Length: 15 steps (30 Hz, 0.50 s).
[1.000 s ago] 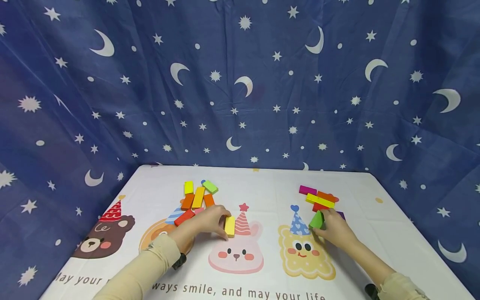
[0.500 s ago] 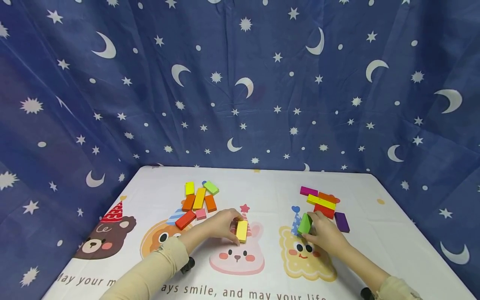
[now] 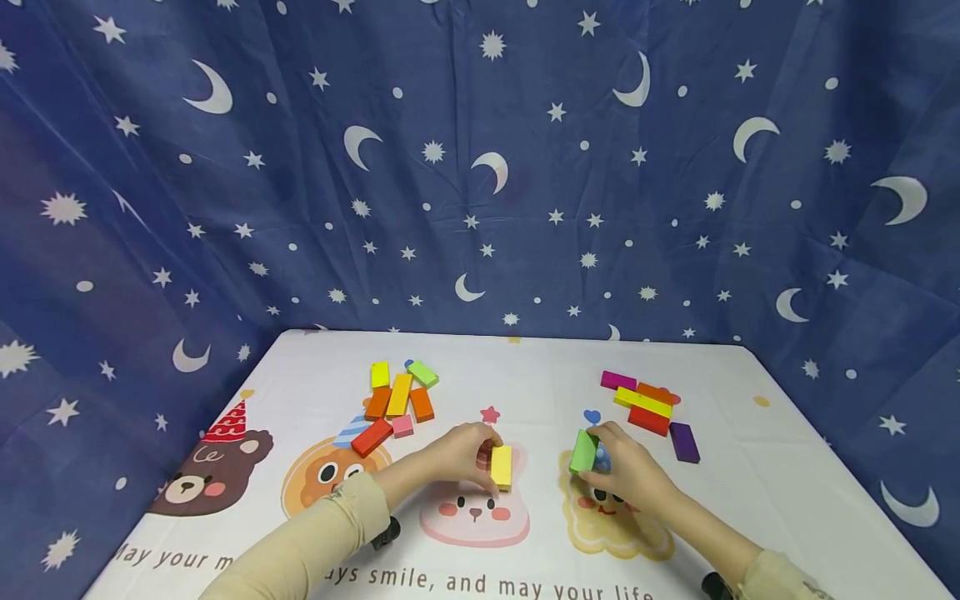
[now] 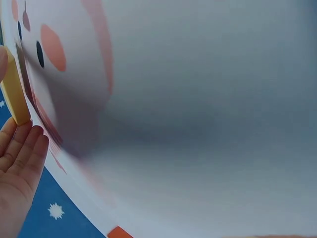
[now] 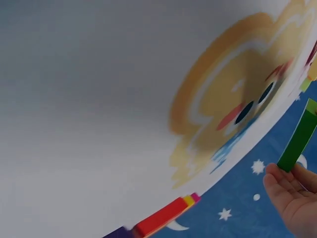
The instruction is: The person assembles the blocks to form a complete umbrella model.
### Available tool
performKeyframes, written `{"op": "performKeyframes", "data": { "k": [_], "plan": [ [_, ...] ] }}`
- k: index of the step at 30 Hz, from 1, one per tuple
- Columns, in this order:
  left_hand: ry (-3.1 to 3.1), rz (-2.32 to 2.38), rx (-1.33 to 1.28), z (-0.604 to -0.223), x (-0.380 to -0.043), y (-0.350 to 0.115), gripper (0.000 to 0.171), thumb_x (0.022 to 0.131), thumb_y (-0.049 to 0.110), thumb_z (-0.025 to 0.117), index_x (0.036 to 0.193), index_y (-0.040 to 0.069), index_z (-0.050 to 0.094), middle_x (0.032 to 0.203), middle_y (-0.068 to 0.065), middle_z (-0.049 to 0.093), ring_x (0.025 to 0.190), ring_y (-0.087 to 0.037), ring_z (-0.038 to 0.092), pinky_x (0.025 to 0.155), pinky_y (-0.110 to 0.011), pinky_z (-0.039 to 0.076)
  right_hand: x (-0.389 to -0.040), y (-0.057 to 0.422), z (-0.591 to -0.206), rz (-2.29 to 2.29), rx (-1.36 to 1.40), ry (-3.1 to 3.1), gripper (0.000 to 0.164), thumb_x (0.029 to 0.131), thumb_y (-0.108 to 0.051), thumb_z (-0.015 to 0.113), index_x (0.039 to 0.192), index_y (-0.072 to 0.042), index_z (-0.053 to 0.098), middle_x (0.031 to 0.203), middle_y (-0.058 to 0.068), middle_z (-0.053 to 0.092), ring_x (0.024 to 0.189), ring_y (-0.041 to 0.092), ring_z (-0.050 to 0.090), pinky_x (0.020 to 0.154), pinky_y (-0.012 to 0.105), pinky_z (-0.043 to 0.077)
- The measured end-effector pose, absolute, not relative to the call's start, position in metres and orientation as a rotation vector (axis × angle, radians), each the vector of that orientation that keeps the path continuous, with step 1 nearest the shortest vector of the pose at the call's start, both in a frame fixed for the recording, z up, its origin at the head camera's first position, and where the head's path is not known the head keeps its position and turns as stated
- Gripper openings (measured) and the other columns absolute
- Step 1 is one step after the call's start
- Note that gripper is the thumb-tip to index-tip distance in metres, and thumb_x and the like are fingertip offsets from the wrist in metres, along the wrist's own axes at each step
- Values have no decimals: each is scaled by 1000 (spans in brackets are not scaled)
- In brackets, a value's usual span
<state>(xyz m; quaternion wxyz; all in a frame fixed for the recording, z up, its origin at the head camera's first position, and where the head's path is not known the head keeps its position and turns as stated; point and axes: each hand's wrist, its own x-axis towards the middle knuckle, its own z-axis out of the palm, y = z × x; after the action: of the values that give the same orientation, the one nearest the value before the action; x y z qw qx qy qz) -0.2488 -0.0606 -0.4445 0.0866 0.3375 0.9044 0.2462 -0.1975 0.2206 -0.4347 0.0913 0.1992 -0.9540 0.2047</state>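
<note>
A yellow block [image 3: 501,468] is pinched between the thumb and fingers of my left hand [image 3: 467,457], over the printed rabbit. In the left wrist view that yellow block [image 4: 16,91] meets the fingertips at one end. My right hand [image 3: 628,468] pinches a green block [image 3: 584,452] above the printed biscuit figure. Seen from the right wrist, the green block [image 5: 298,139] stands tilted between thumb and fingers. The two held blocks face each other with a gap between them.
Several blocks lie at the back left, among them a red block [image 3: 371,437], a pink block [image 3: 402,426] and a light green block [image 3: 423,374]. At the back right a purple block [image 3: 684,442] lies near a red block [image 3: 648,421] and others. A starry curtain [image 3: 480,167] borders the white tablecloth [image 3: 540,375].
My left hand has carried the yellow block to the right. My right hand has brought the green block left, away from the right-hand blocks. The gap between the two held blocks has narrowed.
</note>
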Motion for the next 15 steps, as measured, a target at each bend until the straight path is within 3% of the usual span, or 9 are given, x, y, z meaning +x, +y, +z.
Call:
{"op": "performKeyframes", "data": {
  "k": [9, 15],
  "plan": [
    [2695, 673, 983, -443, -241, -47, 69, 60, 37, 88, 116, 5, 62, 108, -1, 64, 92, -9, 54, 91, -24, 49, -190, 197, -433, 630, 603, -2907, 58, 69, -23, 82, 117, 0, 58, 111, 8, 60, 91, 19, 61, 84, 37, 55],
    [2701, 673, 942, -445, -238, -44, 66, 61, 36, 87, 115, 7, 63, 106, 0, 63, 90, -7, 53, 91, -24, 49, -184, 188, -433, 591, 750, -2878, 59, 70, -24, 81, 117, 2, 57, 114, 12, 60, 96, 23, 63, 85, 37, 55]
  ]
}}
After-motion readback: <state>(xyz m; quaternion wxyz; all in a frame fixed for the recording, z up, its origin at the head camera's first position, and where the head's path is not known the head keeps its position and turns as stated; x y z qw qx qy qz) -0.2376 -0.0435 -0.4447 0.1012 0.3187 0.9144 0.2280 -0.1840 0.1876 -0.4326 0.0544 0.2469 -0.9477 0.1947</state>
